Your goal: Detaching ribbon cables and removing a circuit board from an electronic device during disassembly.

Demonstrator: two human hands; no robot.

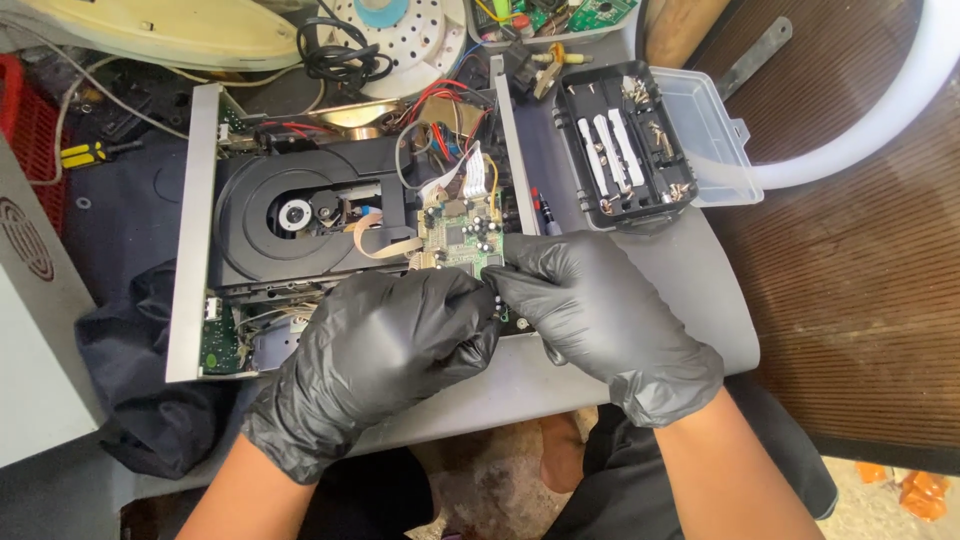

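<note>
Both gloved hands, left (375, 345) and right (590, 300), pinch the green circuit board (458, 232) just beneath their fingertips.

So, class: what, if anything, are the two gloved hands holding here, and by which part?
Both the left hand and right hand pinch the small green circuit board at its near edge; the exact finger contact is hidden.

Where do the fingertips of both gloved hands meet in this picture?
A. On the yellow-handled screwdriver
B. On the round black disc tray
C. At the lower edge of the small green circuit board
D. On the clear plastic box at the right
C: the left hand and right hand pinch together at the green circuit board, right of the disc tray.
</note>
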